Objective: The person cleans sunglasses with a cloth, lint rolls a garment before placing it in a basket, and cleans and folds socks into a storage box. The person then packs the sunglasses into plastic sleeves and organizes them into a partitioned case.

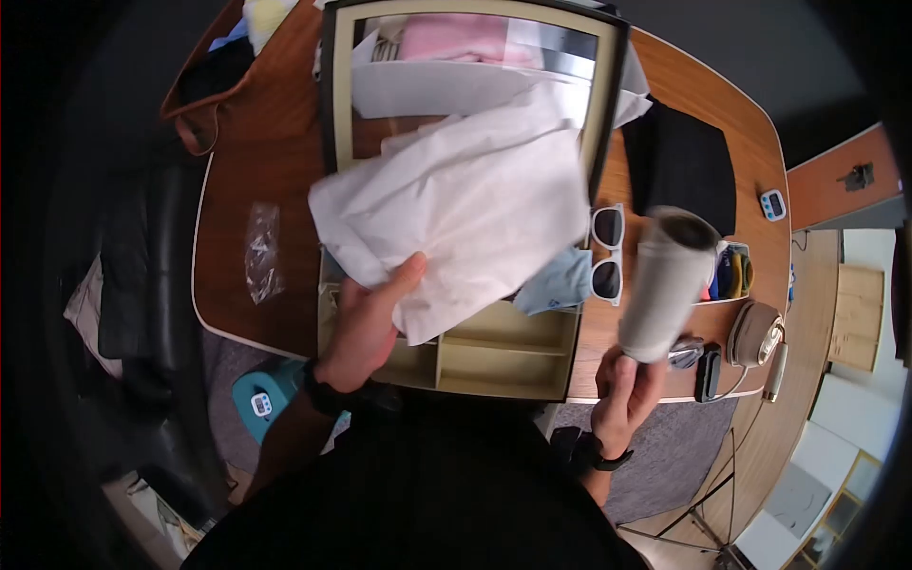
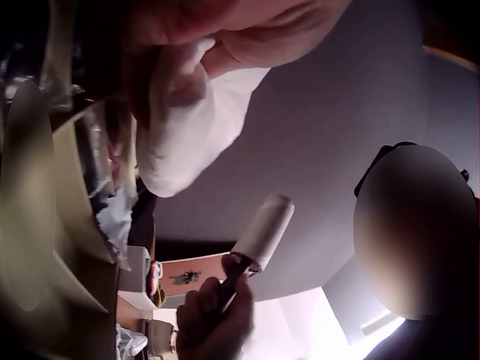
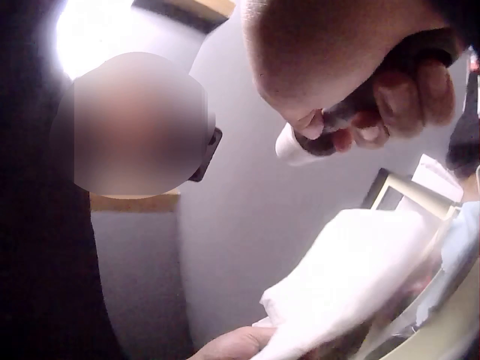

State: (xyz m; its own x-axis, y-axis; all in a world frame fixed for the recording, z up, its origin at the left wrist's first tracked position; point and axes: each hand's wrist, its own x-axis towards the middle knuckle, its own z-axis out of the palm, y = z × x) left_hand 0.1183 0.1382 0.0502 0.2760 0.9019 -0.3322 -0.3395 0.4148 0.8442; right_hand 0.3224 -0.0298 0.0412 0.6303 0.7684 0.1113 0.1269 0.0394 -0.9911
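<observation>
Over the box (image 1: 508,372), clock centre: a white cloth (image 1: 465,214) spreads in front of the glass lid (image 1: 602,104), held out, it seems, to keep its upper face exposed.
Left hand (image 1: 366,328), seven o'clock: pinches the cloth's near edge, thumb on top, fingers hidden beneath; probably this stops the fabric slipping.
Right hand (image 1: 631,394), between four and five: wrapped round the dark handle of a lint roller (image 1: 661,290), presumably gripped low to leave the white barrel free.
Barrel: points between twelve and one o'clock, apart from the cloth.
Blue cloth (image 1: 560,283), four o'clock: peeks from below the white cloth; its support I cannot tell.
Sunglasses (image 1: 620,252), three o'clock: on the tabletop (image 1: 237,180) beside the box, perhaps for easy reach.
Plastic wrapper (image 1: 264,252), nine o'clock: well apart, likely out of the way.
</observation>
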